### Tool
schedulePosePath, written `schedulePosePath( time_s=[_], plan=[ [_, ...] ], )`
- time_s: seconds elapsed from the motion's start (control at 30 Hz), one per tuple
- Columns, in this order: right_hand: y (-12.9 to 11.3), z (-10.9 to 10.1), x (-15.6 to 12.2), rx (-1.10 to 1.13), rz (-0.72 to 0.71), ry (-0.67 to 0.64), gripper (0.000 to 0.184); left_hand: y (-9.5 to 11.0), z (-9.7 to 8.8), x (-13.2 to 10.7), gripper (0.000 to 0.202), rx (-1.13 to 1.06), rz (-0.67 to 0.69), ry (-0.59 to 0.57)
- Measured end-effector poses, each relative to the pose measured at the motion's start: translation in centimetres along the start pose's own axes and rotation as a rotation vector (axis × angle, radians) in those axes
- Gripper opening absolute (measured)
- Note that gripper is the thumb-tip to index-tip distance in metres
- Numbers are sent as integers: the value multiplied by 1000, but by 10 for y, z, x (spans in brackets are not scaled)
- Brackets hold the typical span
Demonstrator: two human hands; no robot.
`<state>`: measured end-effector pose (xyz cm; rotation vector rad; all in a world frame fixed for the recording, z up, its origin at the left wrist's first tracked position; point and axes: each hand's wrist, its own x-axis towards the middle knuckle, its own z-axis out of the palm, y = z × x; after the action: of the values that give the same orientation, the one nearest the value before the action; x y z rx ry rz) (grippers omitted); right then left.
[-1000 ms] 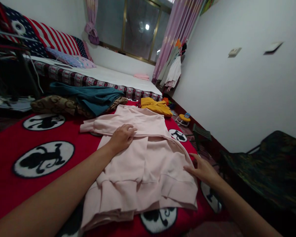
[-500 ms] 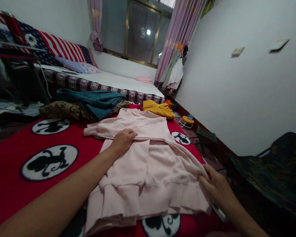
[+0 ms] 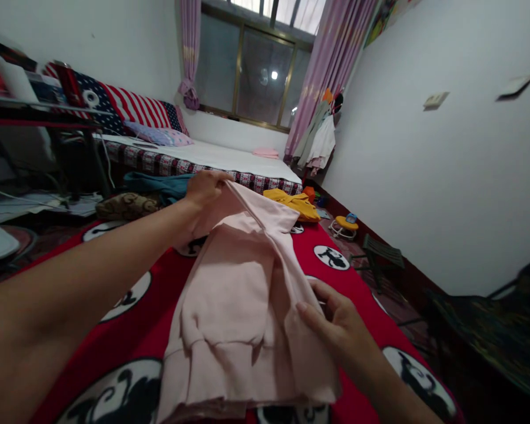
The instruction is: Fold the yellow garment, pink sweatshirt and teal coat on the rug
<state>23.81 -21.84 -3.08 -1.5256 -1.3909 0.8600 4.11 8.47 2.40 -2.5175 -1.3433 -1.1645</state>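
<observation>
A pale pink sweatshirt [image 3: 229, 288] lies on a red blanket [image 3: 154, 318] printed with white ovals and black figures. Its ribbed hem is nearest me. My left hand [image 3: 207, 187] grips the far part of the sweatshirt and holds it raised off the blanket. At the garment's right side, my right hand [image 3: 335, 318] pinches the edge between thumb and fingers, lifting it so the cloth bends inward. One sleeve lies folded down over the body, its cuff near the hem.
Beyond the sweatshirt lie a folded yellow garment [image 3: 294, 203] and a teal garment [image 3: 156, 185] on a brown patterned cloth [image 3: 126, 206]. A cluttered desk [image 3: 35, 112] stands at left. A small folding stool [image 3: 382, 253] and a dark patterned chair [image 3: 490, 330] are at right.
My left hand has moved from the sweatshirt's middle to its far part and lifted it. My right hand has brought the right edge inward to the left, narrowing the garment.
</observation>
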Motion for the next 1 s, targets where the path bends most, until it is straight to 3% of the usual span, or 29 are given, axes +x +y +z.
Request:
schedulePosePath(
  time_s=[0.17,0.27,0.37,0.5,0.6,0.67,0.77,0.9,1.0],
  plan=[
    [11,26,-1,-271,-102,-219,29,-39,-4,-21,36,307,47,-195],
    [16,27,-1,-453,-131,-262,21,-44,4,-43,25,322,102,-250],
    [17,27,0,-619,-140,-298,16,-20,15,-63,23,271,170,-241],
    [18,24,9,-663,-152,-308,18,37,36,-97,21,95,280,-291],
    [26,12,27,-661,-188,-175,24,66,52,-125,22,-123,320,-349],
    [36,1,41,-694,-220,-25,14,72,62,-137,23,-227,322,-370],
    [54,-11,56,-746,-214,61,38,71,72,-142,20,-359,289,-356],
    [71,-24,56,-660,-228,55,9,74,73,-134,17,-616,256,-357],
    [76,-39,47,-523,-209,171,15,84,72,-133,18,-720,290,-346]
  ],
)
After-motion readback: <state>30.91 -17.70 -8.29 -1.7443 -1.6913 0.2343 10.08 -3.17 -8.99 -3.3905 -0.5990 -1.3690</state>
